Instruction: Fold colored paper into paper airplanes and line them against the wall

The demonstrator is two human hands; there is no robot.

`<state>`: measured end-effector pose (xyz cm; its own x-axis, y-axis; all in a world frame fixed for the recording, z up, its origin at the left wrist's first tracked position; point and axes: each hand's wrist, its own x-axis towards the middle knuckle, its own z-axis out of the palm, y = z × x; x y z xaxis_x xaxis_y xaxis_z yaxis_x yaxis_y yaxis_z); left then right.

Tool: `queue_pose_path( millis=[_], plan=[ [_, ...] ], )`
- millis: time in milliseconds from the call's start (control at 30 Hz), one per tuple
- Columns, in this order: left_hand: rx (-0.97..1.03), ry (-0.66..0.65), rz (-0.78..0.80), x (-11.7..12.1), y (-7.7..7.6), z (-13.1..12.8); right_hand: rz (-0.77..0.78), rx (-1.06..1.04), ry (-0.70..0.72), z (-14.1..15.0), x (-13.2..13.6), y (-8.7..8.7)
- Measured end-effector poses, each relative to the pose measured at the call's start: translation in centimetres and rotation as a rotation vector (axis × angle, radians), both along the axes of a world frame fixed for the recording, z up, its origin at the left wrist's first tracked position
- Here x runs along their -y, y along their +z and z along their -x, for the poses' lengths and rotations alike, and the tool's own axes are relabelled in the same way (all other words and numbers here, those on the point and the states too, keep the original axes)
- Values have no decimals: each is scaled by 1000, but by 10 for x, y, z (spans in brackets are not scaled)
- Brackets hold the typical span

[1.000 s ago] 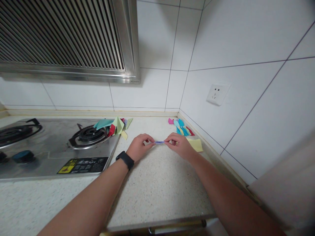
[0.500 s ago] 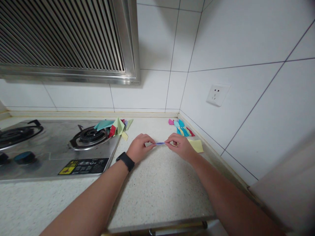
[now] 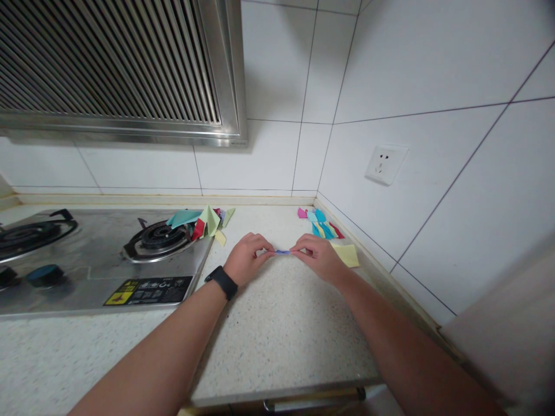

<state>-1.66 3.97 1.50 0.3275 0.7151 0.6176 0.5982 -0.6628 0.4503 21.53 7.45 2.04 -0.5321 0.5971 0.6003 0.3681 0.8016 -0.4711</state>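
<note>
A small strip of folded purple-blue paper stretches between my two hands, just above the countertop. My left hand, with a black watch on its wrist, pinches the strip's left end between thumb and fingers. At the opposite end my right hand grips it in the same way. Close by the right hand lies a pale yellow sheet of paper. Behind it are several small folded papers in blue, yellow, pink and red.
Left of my hands, folded papers in green, teal and red lie partly over the burner of the gas stove. A range hood hangs above. The tiled wall on the right carries a power socket.
The purple-blue paper strip has tilted slightly and shows a little more of its surface. Both hands keep their pinch in nearly the same place.
</note>
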Motion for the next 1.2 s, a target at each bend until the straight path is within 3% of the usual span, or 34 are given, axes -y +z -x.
queue_pose_path(
  millis=[567, 800, 1200],
  plan=[
    [-128, 11, -77, -1, 0, 3, 63, 47, -56, -6, 1, 1],
    [-229, 17, -129, 4, 2, -1, -47, 130, -29, 2, 1, -1],
    [-269, 31, -133, 4, 0, -2, -168, 187, -103, 7, 1, -4]
  ],
)
